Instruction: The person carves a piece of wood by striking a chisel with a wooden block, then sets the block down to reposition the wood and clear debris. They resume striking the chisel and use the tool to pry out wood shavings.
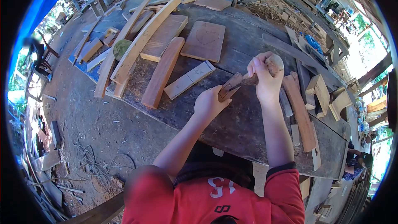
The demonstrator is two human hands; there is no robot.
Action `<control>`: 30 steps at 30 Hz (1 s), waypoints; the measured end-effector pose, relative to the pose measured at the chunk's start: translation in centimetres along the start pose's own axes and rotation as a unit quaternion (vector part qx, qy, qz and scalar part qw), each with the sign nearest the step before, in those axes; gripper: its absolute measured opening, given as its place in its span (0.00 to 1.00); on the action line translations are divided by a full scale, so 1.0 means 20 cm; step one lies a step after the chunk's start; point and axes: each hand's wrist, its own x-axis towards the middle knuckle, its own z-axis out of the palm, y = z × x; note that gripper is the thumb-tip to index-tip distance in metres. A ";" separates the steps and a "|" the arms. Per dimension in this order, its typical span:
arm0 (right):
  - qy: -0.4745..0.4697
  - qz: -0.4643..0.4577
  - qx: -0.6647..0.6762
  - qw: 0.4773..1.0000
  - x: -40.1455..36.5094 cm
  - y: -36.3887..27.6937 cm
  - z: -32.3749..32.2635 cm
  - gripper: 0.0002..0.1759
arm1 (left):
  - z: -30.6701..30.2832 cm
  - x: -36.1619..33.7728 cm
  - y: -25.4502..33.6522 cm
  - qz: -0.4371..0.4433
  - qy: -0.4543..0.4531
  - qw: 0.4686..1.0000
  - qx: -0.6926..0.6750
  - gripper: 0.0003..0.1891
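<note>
My left hand [208, 103] is closed around a short, split-looking piece of brown wood [230, 87], low over the dark worktable [242, 129]. My right hand [267, 79] grips a brown wooden piece with a rounded end [274, 64]; its narrower part reaches left to the wood in my other hand. The exact kind of this rounded piece I cannot tell. Left of my hands lies a pale marked wooden block [190, 79]. Beyond it rests a flat board with a heart outline [204, 41]. A curved reddish plank [299, 114] lies right of my right forearm.
Long curved planks [145, 39] and blocks fill the table's left side, with a round greenish disc [122, 49] among them. Angular wooden pieces [319, 91] stand at the right. Loose cord [97, 164] lies on the ground at left. A person [355, 161] is at the far right.
</note>
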 end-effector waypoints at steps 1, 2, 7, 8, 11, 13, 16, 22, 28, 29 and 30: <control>-0.009 0.008 -0.012 1.000 0.00 0.00 0.00 0.09 | 0.01 0.00 0.00 0.002 -0.002 1.000 0.000 0.28; -0.003 0.015 -0.017 1.000 0.00 -0.01 0.02 0.09 | 0.01 0.00 -0.01 -0.002 -0.001 1.000 0.002 0.28; -0.010 0.013 -0.055 0.998 -0.03 -0.01 0.07 0.08 | -0.01 -0.01 0.02 -0.011 -0.002 1.000 0.012 0.27; -0.016 0.013 -0.057 0.998 -0.03 -0.01 0.07 0.08 | -0.02 -0.01 0.04 -0.025 -0.015 0.999 0.029 0.27; -0.023 0.014 -0.058 0.998 -0.03 -0.02 0.06 0.08 | -0.01 -0.03 0.06 -0.041 -0.015 0.998 0.053 0.26; -0.017 0.032 -0.027 0.999 -0.03 -0.03 0.05 0.08 | -0.01 -0.05 0.07 -0.045 -0.007 0.997 0.061 0.26; -0.011 0.034 0.006 0.999 -0.01 -0.03 0.02 0.07 | 0.01 -0.10 0.10 -0.058 -0.001 0.995 0.076 0.24; -0.002 0.053 0.047 0.998 -0.03 -0.05 -0.03 0.05 | 0.03 -0.16 0.11 -0.047 0.021 0.994 0.098 0.23; -0.001 0.077 0.066 0.995 -0.03 -0.06 -0.05 0.04 | -0.09 -0.08 0.22 -0.067 -0.074 0.984 0.151 0.25; 0.000 0.076 0.065 0.995 -0.03 -0.06 -0.06 0.04 | -0.10 -0.05 0.24 0.038 0.015 0.995 0.088 0.25; 0.001 0.047 0.001 0.999 -0.02 -0.06 -0.05 0.02 | -0.12 -0.02 0.28 0.142 0.102 0.984 0.021 0.25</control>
